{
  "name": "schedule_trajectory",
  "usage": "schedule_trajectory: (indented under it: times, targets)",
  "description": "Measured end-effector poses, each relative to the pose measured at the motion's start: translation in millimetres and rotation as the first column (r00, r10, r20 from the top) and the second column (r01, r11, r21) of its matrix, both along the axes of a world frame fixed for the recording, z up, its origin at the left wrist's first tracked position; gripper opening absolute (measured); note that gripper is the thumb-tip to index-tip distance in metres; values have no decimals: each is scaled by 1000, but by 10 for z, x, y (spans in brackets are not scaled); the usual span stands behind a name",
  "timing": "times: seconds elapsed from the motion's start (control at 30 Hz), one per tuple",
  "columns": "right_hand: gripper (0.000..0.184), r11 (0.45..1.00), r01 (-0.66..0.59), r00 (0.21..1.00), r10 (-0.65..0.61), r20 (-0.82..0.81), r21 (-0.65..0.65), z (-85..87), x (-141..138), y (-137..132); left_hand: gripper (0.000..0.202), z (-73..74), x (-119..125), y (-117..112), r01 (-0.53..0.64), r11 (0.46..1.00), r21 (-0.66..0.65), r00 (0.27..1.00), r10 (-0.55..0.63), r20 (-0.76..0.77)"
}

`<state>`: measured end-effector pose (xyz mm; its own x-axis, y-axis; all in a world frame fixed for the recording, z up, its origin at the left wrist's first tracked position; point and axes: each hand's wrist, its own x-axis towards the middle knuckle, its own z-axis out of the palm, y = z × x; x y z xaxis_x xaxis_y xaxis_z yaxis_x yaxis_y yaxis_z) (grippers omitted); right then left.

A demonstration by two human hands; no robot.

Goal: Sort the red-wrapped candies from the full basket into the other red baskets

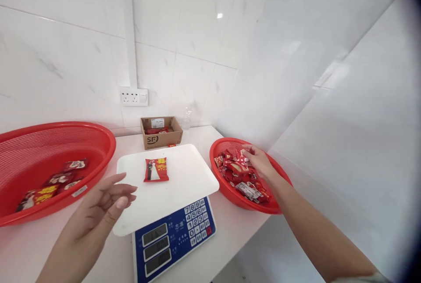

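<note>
My left hand (98,213) hovers at the left edge of the white scale tray (187,177), its fingers apart and holding nothing. On that tray lies one red packet (156,170) with yellow lettering and a picture of a couple. My right hand (258,160) reaches into the red basket (217,177) on the right, thumb and fingers pinched on a red packet with white dots (241,157). Several red wrapped packets and a silvery one (249,191) lie heaped below it. The scale's blue panel (180,230) with keys and displays faces me.
To the left stands a larger red basket (110,142) with several packets in its bottom. A cardboard box (164,139) holding red packets sits at the back, beside a clear plastic bottle (187,118). Behind are a tiled wall and a socket (133,96); a pale panel rises right.
</note>
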<state>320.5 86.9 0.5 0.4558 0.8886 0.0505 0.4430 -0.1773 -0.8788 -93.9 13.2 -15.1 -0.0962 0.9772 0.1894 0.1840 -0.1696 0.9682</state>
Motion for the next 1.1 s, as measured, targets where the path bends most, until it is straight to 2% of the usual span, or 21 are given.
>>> schedule_trajectory:
  times: [0.1,0.17,0.23,0.3,0.37,0.43,0.5,0.6,0.77,0.93,1.1]
  targets:
    - [26,980,-188,979,193,-72,68,100,-548,-11,45,44,10,-40,114,992,-47,993,-116,-38]
    - [28,939,-335,933,341,-111,73,117,-965,-41,42,67,18,-63,132,989,-71,989,-136,-59]
    - [30,835,-548,821,549,-157,55,89,-1357,-80,39,88,25,-81,149,985,-87,985,-156,-77]
    - [30,718,-696,698,684,-210,23,20,-1679,-112,36,104,33,-94,152,984,-90,980,-162,-115]
    - [33,626,-780,607,764,-221,23,-73,-1900,-122,35,113,44,-104,143,986,-89,971,-157,-180]
    - [38,582,-812,571,807,-149,40,-162,-2010,-109,34,113,58,-109,140,986,-89,950,-159,-268]
    - [41,578,-815,575,816,-68,45,-223,-2029,-84,34,103,75,-105,159,984,-82,914,-178,-364]
    - [43,613,-790,613,789,-40,10,-248,-1961,-54,33,72,100,-87,224,973,-48,840,-218,-497]
    - [41,669,-743,669,742,43,4,-244,-1833,-39,32,16,119,-57,282,959,-23,769,-241,-592]
    - [40,672,-741,670,737,89,12,-290,-1844,-30,34,-9,122,-44,321,947,-28,725,-264,-636]
    - [39,614,-789,613,780,127,36,-266,-1952,-93,39,-44,117,-23,427,904,19,644,-290,-708]
